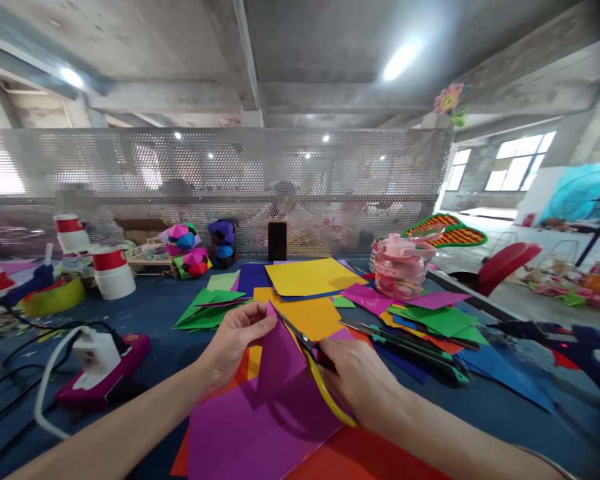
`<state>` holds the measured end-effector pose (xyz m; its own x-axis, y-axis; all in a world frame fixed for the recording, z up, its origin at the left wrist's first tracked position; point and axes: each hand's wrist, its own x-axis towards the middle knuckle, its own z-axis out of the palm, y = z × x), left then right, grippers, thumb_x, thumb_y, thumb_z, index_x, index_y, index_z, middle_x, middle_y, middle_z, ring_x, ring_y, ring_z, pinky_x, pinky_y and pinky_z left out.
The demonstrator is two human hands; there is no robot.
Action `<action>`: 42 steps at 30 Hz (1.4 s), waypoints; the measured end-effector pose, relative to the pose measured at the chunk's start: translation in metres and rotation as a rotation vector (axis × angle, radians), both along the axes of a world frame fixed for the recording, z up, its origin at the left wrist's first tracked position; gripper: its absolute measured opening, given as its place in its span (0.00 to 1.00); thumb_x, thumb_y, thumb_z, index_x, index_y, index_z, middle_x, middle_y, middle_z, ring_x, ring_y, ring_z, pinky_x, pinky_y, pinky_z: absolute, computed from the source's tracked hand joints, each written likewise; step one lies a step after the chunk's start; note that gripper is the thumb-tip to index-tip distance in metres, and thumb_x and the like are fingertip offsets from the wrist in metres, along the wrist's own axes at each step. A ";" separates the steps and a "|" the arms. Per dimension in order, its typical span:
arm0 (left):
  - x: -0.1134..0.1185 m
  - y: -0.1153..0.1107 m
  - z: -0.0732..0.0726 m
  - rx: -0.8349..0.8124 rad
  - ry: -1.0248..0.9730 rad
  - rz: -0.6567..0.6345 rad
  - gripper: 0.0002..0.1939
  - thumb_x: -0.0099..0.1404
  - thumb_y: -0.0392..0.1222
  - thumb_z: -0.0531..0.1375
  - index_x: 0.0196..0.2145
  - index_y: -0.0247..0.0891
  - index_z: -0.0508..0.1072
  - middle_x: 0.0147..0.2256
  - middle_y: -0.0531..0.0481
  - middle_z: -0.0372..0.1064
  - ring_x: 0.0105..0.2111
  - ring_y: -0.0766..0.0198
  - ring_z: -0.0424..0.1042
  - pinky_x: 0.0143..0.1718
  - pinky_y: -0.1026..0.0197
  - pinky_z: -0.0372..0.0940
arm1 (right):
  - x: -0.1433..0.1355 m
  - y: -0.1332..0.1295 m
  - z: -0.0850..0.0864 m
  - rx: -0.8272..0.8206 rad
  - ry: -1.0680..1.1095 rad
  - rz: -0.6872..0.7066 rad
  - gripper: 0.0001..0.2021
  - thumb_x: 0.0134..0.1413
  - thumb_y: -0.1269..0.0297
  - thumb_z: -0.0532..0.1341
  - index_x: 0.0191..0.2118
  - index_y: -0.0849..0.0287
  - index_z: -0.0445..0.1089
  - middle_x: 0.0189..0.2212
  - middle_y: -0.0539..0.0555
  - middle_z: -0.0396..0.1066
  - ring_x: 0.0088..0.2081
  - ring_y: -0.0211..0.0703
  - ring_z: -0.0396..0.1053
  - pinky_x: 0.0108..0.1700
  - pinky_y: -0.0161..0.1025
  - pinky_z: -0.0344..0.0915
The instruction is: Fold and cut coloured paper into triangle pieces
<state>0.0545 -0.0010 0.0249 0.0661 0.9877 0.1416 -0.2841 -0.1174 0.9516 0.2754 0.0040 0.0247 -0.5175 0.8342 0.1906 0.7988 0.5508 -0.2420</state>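
Note:
My left hand (246,337) pinches the top corner of a folded piece of purple paper (279,357) between thumb and fingers. A pair of scissors (316,363) with yellow-and-black handles is gripped in my right hand (360,380). Its blades lie along the right edge of the folded piece, near my left fingertips. Whether they are open or closed is hard to make out. Beneath both hands lies a larger purple sheet (225,433), on top of orange-red paper (365,457).
Yellow sheets (313,276) lie ahead, with green folded papers (205,310) to the left. Box cutters (415,350), a pink jug (400,270) and a glue gun (565,340) are on the right. A power strip (125,363) with cables and paper cups (113,273) stand left.

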 end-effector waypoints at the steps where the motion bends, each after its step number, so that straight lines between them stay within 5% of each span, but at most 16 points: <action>1: 0.000 0.000 0.000 0.006 0.004 0.009 0.17 0.52 0.50 0.76 0.32 0.36 0.79 0.29 0.52 0.74 0.27 0.69 0.70 0.31 0.68 0.66 | 0.000 0.001 -0.001 -0.030 0.044 0.010 0.12 0.64 0.64 0.55 0.31 0.60 0.71 0.28 0.58 0.76 0.27 0.42 0.69 0.29 0.38 0.49; 14: -0.004 0.002 0.003 -0.005 -0.019 0.062 0.18 0.49 0.48 0.75 0.22 0.36 0.72 0.22 0.54 0.68 0.21 0.70 0.64 0.24 0.68 0.58 | -0.005 0.000 -0.009 -0.423 0.417 0.117 0.16 0.56 0.55 0.57 0.24 0.58 0.56 0.23 0.45 0.48 0.26 0.35 0.46 0.26 0.34 0.44; 26: -0.001 -0.002 0.007 0.027 -0.047 0.080 0.17 0.49 0.47 0.74 0.22 0.36 0.72 0.21 0.53 0.68 0.21 0.69 0.64 0.26 0.65 0.59 | -0.006 -0.006 -0.006 -0.501 0.478 0.193 0.13 0.57 0.56 0.61 0.30 0.60 0.63 0.26 0.45 0.54 0.28 0.35 0.48 0.28 0.33 0.48; 42: 0.004 -0.004 0.000 0.043 -0.017 0.074 0.17 0.50 0.50 0.73 0.23 0.35 0.74 0.22 0.52 0.69 0.22 0.68 0.64 0.27 0.65 0.59 | -0.007 -0.010 -0.002 -0.363 0.366 0.172 0.05 0.52 0.67 0.55 0.27 0.58 0.58 0.24 0.44 0.56 0.27 0.35 0.49 0.28 0.35 0.47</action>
<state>0.0586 -0.0055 0.0248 -0.0097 0.9829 0.1841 -0.2891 -0.1790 0.9404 0.2685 -0.0056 0.0228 -0.6066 0.7888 0.0993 0.5322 0.4957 -0.6863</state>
